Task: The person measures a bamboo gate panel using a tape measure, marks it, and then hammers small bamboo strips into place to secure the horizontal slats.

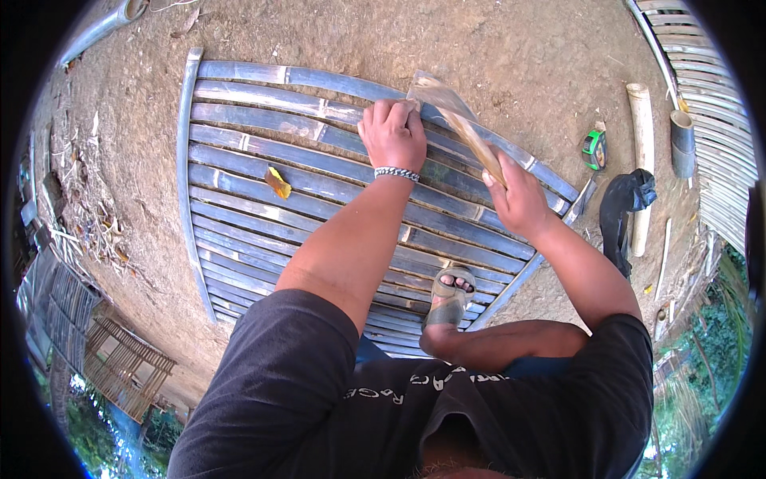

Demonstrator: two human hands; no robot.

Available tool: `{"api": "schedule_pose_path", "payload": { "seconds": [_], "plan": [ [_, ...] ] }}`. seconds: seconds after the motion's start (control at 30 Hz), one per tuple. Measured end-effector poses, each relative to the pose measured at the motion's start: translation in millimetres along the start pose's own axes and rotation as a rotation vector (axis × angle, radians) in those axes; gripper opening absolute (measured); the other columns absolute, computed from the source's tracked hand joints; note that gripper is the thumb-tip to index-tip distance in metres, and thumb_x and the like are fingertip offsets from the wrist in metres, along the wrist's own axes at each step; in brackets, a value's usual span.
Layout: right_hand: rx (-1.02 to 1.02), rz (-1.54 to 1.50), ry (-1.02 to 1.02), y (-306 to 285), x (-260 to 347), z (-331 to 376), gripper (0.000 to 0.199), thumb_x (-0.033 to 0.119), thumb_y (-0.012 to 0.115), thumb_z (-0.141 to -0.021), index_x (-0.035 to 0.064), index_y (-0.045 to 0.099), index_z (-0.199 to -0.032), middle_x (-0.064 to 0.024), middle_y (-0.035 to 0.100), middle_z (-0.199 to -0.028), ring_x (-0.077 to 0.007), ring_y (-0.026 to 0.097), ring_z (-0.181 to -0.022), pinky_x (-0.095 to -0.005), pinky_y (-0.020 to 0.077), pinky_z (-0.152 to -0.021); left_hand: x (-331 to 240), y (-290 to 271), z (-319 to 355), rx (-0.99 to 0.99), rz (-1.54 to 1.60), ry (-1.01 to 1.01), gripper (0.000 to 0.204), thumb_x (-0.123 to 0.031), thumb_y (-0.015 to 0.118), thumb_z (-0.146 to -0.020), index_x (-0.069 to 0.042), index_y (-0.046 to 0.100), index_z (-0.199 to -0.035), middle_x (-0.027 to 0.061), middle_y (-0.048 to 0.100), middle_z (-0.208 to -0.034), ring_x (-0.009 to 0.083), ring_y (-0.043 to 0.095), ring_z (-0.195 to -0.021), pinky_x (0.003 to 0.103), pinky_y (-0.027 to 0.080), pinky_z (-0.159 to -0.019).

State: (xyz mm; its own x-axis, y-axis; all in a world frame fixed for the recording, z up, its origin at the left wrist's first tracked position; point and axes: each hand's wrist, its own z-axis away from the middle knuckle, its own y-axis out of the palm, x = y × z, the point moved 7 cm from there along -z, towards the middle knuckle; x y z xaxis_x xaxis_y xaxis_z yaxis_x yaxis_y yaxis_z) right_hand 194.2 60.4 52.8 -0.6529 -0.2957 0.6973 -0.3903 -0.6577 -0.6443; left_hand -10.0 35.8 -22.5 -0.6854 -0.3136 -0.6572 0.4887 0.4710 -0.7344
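Bamboo slat panel (299, 153): under both hands, left rail well left of grip. Left hand (395, 136): fingers curled at far slats; whether pinching anything, cannot tell. Blurred wooden tool (463, 128): between hands, slanting. Right hand (520, 195): closed around tool's near end. Bare ground (550, 88): beyond panel's far edge.

Soft, even daylight, faint shadows. Tool (472, 137) at 1 o'clock motion-blurred. Fence (708, 88) bowed by fisheye, 2 o'clock. Blue-white glare by trees (163, 429), 8 o'clock. Corners black.
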Motion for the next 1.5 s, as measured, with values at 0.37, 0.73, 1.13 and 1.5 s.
{"api": "schedule_pose_path", "payload": {
  "seconds": [0.37, 0.73, 1.13, 1.5],
  "plan": [
    [-0.036, 0.104, 0.030, -2.3, -6.1, -0.2, 0.048, 0.019, 0.055, -0.100, 0.0019, 0.043, -0.144, -0.0256, 0.062, -0.129, -0.0449, 0.064, -0.108, -0.0484, 0.0551, -0.088, -0.2, -0.5, -1.9, -0.034, 0.077, -0.022, 0.018, -0.004, 0.063, -0.083, -0.009, 0.064, -0.100, 0.0096, 0.062, -0.097, 0.0326, 0.057, -0.094, 0.045, 0.042, -0.086],
    [0.088, 0.124, 0.094, 11.9, -19.2, -11.1, 0.046, 0.018, 0.054, -0.101, 0.0004, 0.044, -0.142, -0.0259, 0.064, -0.121, -0.0449, 0.065, -0.103, -0.0486, 0.0547, -0.084, 8.4, 5.2, 3.2, -0.034, 0.025, -0.025, 0.035, 0.002, 0.056, -0.077, -0.004, 0.051, -0.111, 0.0176, 0.057, -0.110, 0.0378, 0.054, -0.102, 0.049, 0.039, -0.091],
    [0.057, 0.175, -0.019, 10.5, -21.8, -4.0, 0.048, 0.016, 0.056, -0.099, -0.0002, 0.042, -0.142, -0.0264, 0.065, -0.119, -0.0455, 0.066, -0.099, -0.0479, 0.0553, -0.082, 4.6, 2.8, 0.3, -0.009, 0.030, -0.055, 0.034, 0.001, 0.057, -0.079, -0.004, 0.050, -0.112, 0.0170, 0.056, -0.109, 0.0382, 0.053, -0.103, 0.048, 0.040, -0.092],
    [0.040, 0.171, 0.034, 5.6, -15.4, -9.7, 0.048, 0.015, 0.057, -0.096, -0.0017, 0.044, -0.140, -0.0292, 0.064, -0.121, -0.0476, 0.065, -0.101, -0.0521, 0.0547, -0.085, 4.1, 1.2, -0.5, -0.025, 0.031, -0.043, 0.033, 0.003, 0.059, -0.077, -0.005, 0.050, -0.108, 0.0159, 0.055, -0.108, 0.0366, 0.053, -0.102, 0.048, 0.039, -0.089]
  ]
}}
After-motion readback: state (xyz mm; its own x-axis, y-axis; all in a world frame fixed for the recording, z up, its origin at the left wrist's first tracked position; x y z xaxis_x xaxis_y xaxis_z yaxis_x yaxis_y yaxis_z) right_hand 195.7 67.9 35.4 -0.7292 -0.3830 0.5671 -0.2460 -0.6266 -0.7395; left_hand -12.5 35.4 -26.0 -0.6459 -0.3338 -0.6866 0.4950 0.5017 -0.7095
